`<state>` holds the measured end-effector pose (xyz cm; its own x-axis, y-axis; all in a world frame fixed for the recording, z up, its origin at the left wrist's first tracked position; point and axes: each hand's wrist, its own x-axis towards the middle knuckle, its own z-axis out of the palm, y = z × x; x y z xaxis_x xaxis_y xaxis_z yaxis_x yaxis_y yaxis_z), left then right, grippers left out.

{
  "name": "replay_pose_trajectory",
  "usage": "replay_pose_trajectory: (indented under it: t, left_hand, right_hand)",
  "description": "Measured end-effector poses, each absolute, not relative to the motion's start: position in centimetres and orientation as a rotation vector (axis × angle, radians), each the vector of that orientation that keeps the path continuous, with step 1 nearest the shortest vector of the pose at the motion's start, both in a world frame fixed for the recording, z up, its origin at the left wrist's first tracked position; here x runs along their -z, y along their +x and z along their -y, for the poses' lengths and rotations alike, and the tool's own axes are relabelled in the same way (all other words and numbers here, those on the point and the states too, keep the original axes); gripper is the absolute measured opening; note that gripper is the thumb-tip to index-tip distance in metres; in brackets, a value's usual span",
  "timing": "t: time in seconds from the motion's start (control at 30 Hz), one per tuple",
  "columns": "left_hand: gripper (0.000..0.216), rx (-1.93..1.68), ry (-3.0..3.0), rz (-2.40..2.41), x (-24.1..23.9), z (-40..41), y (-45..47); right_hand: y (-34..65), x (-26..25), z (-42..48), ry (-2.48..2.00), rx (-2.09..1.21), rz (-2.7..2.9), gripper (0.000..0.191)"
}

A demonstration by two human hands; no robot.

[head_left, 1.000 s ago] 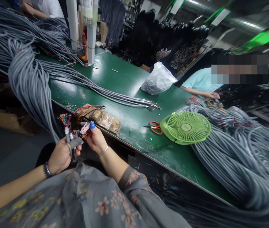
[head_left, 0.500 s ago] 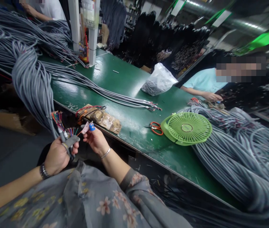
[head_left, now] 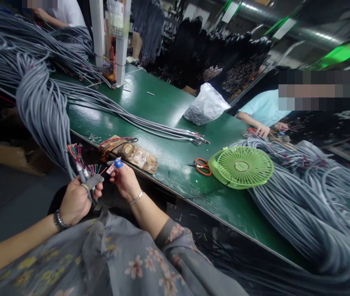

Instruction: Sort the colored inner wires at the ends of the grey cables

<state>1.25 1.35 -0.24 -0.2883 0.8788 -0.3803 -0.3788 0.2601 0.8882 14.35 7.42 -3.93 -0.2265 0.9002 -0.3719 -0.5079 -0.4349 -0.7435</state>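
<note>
My left hand (head_left: pixel 77 199) is closed round the ends of grey cables (head_left: pixel 82 170), its thumb covered by a grey wrap. Thin coloured wires (head_left: pixel 95 169) fan out above that thumb, and another tuft of coloured wires (head_left: pixel 75 151) stands out just behind. My right hand (head_left: pixel 125 181) is pinched close beside them, with a blue cover on one fingertip. A small pale strip with dark marks (head_left: pixel 111 168) shows at its fingertips; whether it is held or wrapped on a finger I cannot tell. One orange wire points toward these fingers.
A thick grey cable bundle (head_left: pixel 43 102) hangs over the left table edge. On the green table (head_left: pixel 168 160) lie a taped block (head_left: pixel 137 156), orange-handled scissors (head_left: pixel 203 166), a green fan (head_left: pixel 242 166), a filled plastic bag (head_left: pixel 207 105) and more cables (head_left: pixel 298 205). Co-workers sit across.
My right hand has shifted very slightly, and the pale strip at its fingertips has turned a little. The co-worker at right has moved a hand onto the cables. My left hand keeps its hold.
</note>
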Motion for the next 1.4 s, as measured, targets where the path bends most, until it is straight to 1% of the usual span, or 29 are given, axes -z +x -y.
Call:
replay_pose_trajectory:
  t: [0.13,0.27,0.5,0.57,0.7,0.97,1.1,1.2,1.3,1.4]
  left_hand:
    - [0.028,-1.333,0.499,-1.353,0.0,-1.3,1.4]
    - [0.032,-1.313,0.511,-1.345,0.3,-1.3,1.5]
    - [0.032,-1.303,0.520,-1.334,0.8,-1.2,1.6]
    - [0.030,-1.308,0.517,-1.321,0.8,-1.1,1.5]
    - [0.024,-1.271,0.503,-1.300,1.2,-0.8,0.8]
    - [0.011,-1.220,0.482,-1.127,3.5,-0.5,-0.8]
    - [0.013,-1.190,0.546,-1.102,4.5,0.0,-1.0]
    - [0.017,-1.148,0.640,-1.145,4.8,0.6,-0.6]
    - [0.027,-1.108,0.726,-1.219,4.7,1.2,0.1]
    - [0.037,-1.066,0.758,-1.225,4.1,1.5,0.8]
  right_hand:
    - [14.5,4.1,-7.4,-0.944,-1.820,0.622,0.043]
    - [14.5,4.2,-7.6,-0.912,-1.860,0.589,0.035]
    - [14.5,4.6,-7.6,-0.901,-1.897,0.556,0.032]
    - [14.6,4.7,-7.5,-0.899,-1.911,0.518,0.035]
    - [15.1,5.1,-7.3,-0.941,-1.944,0.423,0.049]
    - [17.1,6.4,-6.3,-0.924,-1.918,0.492,0.042]
    - [17.5,7.1,-5.1,-0.980,-1.813,0.634,0.038]
    - [17.5,7.1,-3.7,-1.013,-1.706,0.871,0.040]
    - [17.3,6.6,-2.2,-0.987,-1.593,1.079,0.044]
    - [16.9,5.6,-1.5,-1.014,-1.563,1.224,0.048]
